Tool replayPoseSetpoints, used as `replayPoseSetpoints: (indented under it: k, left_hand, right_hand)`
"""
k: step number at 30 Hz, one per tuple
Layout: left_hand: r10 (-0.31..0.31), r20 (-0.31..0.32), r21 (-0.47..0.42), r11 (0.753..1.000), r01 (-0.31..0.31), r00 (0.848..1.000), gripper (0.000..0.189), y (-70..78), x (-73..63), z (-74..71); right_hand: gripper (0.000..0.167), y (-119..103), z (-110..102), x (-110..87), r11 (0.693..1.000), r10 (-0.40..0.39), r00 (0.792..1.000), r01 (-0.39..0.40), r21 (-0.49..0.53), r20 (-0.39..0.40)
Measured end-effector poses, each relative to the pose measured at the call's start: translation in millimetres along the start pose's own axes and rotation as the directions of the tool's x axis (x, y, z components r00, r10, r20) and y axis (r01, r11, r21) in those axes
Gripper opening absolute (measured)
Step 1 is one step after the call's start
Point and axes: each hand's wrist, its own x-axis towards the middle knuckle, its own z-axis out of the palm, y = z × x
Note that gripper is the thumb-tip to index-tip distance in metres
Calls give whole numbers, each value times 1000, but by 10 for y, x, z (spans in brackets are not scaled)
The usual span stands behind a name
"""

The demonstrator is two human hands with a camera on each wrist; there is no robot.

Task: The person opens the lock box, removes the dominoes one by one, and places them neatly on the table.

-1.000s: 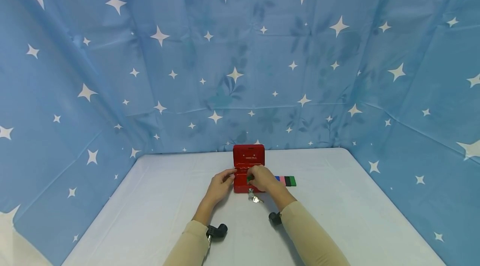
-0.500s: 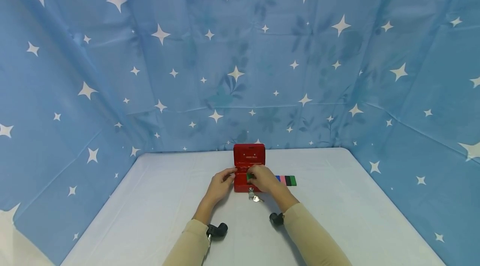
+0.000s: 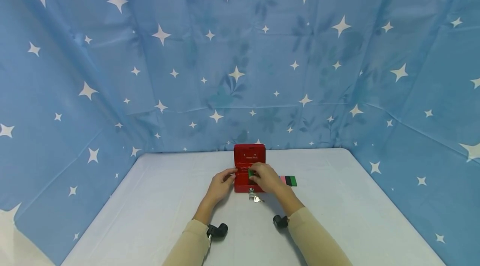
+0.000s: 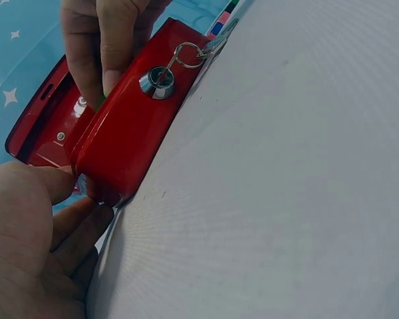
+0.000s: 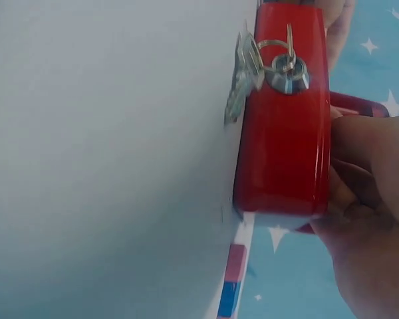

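A small red cash box stands on the table with its lid raised at the back. My left hand rests against its left side; in the left wrist view the thumb and fingers touch the box's end corner. My right hand reaches over the box's right part, with thumb and fingers pinching a small flat green piece. Much of that piece and the box's inside is hidden by the hand. A key sits in the front lock, with a ring and more keys hanging from it.
Right of the box lies a row of coloured flat pieces, among them pink, black and green, partly covered by my right wrist. White cloth covers the table. A blue star-patterned curtain closes off the back and sides.
My right hand has risen slightly and shifted back over the box, the green piece moving with it. It now covers more of the blue piece. My left hand has stayed in place.
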Motion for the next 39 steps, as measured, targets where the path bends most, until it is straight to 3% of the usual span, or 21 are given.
replayPoseSetpoints:
  k: [16, 39]
  left_hand:
    - [0, -14, 16, 1000, 0, 1000, 33, 3, 0, 8]
    - [-1, -7, 8, 1000, 1, 1000, 33, -11, -3, 10]
  right_hand:
    - [34, 87, -187, -136, 990, 24, 993, -7, 143, -120]
    - [35, 322, -317, -222, 995, 64, 986, -50, 88, -156]
